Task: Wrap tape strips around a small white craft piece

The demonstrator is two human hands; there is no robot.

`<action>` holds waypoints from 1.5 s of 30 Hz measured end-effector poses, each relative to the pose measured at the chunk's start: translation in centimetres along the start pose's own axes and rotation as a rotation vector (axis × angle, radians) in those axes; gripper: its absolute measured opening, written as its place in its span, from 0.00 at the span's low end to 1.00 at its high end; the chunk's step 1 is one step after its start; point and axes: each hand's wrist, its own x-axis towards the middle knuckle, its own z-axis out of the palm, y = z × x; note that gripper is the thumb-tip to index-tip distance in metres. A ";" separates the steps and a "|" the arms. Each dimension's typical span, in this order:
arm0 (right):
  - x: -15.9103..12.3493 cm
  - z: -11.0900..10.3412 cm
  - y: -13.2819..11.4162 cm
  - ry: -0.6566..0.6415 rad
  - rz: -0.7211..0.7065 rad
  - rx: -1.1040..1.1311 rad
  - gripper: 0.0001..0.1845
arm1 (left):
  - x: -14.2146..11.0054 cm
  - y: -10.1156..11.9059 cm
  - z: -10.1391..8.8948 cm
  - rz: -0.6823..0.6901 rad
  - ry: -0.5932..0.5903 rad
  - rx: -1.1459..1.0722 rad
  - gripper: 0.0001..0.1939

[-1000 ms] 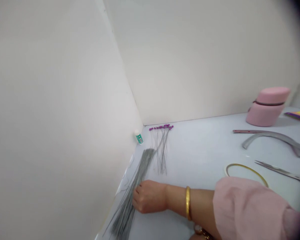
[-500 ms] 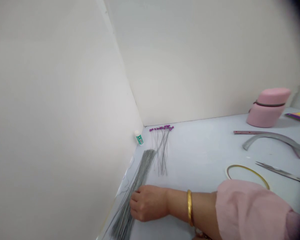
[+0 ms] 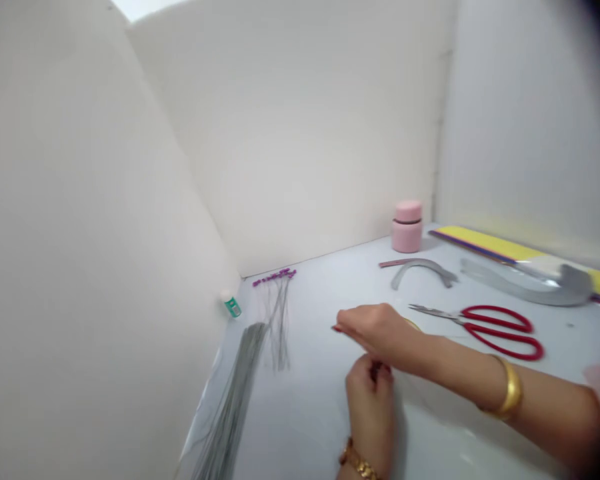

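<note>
A pale grey table (image 3: 300, 427) fills the corner between white walls, and two bare hands work over it. The left hand (image 3: 369, 400) rises from below, a gold chain bracelet (image 3: 359, 465) at its wrist, its fingers (image 3: 360, 377) curled narrowly around something small and dark (image 3: 377, 371), too blurred to name. The right hand (image 3: 377, 333), its forearm circled by a broad gold bangle (image 3: 509, 388), reaches across just above; its fingers pinch narrowly, though I cannot tell whether they hold anything. A round pale-pink lidded jar (image 3: 407, 227) stands closed near the back wall. In the corner sits a small white-capped bottle with a green label (image 3: 233, 307). A long bundle of thin grey wires (image 3: 230, 400) lies along the left wall, beside a smaller spray of wires tipped with purple beads (image 3: 275, 293). Red-handled steel scissors (image 3: 500, 333) lie right of the hands.
</note>
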 end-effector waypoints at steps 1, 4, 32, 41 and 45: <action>-1.4 -0.8 1.8 -0.002 0.091 0.000 0.13 | 1.3 -0.1 0.3 0.009 -0.011 -0.015 0.11; -5.3 -2.4 5.4 -0.037 0.283 0.102 0.12 | 3.4 -0.6 0.5 0.011 0.007 -0.109 0.08; -11.1 -0.1 5.9 -0.220 0.180 0.249 0.10 | 2.4 1.0 1.7 -0.387 0.059 -0.528 0.16; -11.0 0.1 5.8 -0.203 0.183 0.226 0.09 | 2.6 0.7 1.8 -0.421 0.075 -0.524 0.16; -11.5 0.3 5.7 -0.140 0.201 0.184 0.08 | 2.6 0.6 1.7 -0.397 0.104 -0.493 0.17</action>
